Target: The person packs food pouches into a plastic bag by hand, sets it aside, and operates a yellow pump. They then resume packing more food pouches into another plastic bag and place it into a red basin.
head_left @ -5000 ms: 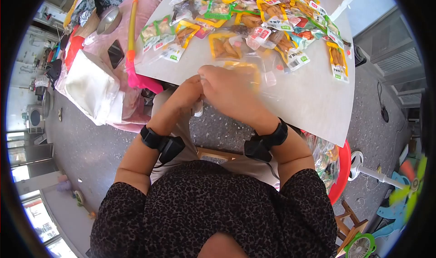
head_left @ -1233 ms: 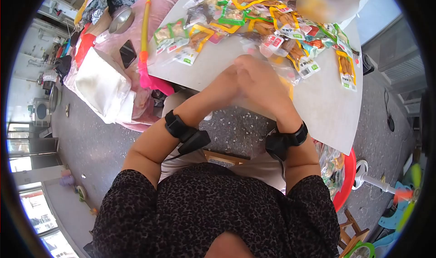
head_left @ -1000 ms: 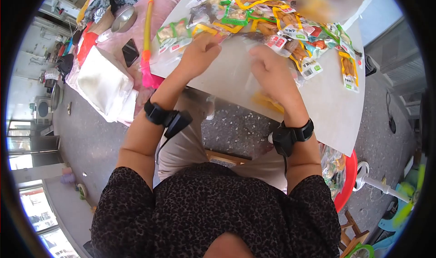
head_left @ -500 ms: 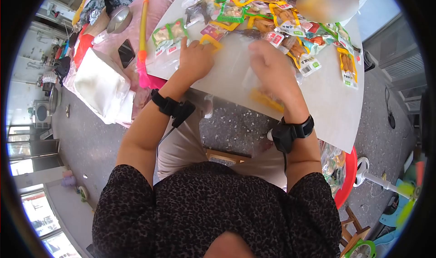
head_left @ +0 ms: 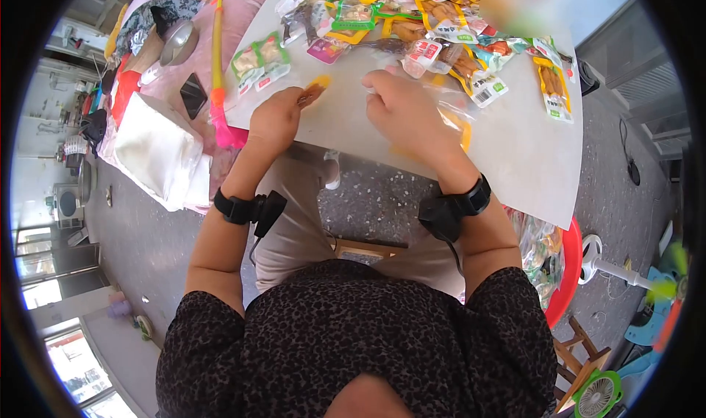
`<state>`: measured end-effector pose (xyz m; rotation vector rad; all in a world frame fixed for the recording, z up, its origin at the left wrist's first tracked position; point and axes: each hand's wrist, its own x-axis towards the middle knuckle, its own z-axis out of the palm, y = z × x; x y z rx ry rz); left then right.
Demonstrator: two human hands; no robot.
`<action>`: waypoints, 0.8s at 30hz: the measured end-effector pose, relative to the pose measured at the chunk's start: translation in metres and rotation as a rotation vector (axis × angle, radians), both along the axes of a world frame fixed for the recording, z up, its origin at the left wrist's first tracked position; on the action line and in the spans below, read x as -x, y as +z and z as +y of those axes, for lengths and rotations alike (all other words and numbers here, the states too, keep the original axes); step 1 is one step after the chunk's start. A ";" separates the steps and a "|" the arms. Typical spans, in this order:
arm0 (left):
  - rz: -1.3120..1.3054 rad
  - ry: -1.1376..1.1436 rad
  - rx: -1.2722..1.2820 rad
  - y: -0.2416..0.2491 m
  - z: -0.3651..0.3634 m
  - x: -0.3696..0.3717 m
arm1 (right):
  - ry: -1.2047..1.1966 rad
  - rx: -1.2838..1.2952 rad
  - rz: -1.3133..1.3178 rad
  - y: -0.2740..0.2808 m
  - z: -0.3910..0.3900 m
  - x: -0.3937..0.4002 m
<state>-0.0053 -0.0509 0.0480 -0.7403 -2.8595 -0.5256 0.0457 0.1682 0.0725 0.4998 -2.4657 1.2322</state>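
Note:
My left hand (head_left: 276, 118) is closed on a small snack packet (head_left: 314, 92) with a yellow end and brownish contents, just above the table's near part. My right hand (head_left: 404, 112) is closed, fingers curled toward the left hand. A clear plastic bag (head_left: 457, 116) with a yellow edge shows behind and below it and seems to be in its grip, though the fingers hide the contact. Left of the hands lie two joined green-edged packets (head_left: 261, 61). Beyond the right hand is a red-and-white labelled packet (head_left: 422, 56) at the edge of a pile of snack packets (head_left: 397, 28).
The pale table (head_left: 529, 171) has a packet (head_left: 553, 87) near its right side. On the pink cloth at left are a phone (head_left: 193, 96), a white bag (head_left: 158, 149), a metal bowl (head_left: 179, 44) and a yellow-pink tube (head_left: 218, 57). A red tub (head_left: 568, 274) of packets stands lower right.
My left hand has picked up the yellow-ended packet and drawn it back toward me. My right hand has moved left, closer to the left hand, with the clear bag.

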 end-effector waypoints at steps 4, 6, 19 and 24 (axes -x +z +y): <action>-0.455 0.047 -0.309 0.043 -0.012 -0.008 | -0.011 -0.052 0.033 0.003 -0.005 -0.005; -0.693 0.010 -0.397 0.062 -0.012 -0.012 | 0.001 -0.050 0.083 0.003 -0.006 -0.007; -0.919 -0.248 -0.282 0.047 0.029 -0.014 | 0.037 -0.154 0.068 0.010 -0.014 -0.024; -0.966 -0.346 -0.264 0.042 0.041 -0.016 | 0.087 -0.222 0.042 0.010 -0.018 -0.025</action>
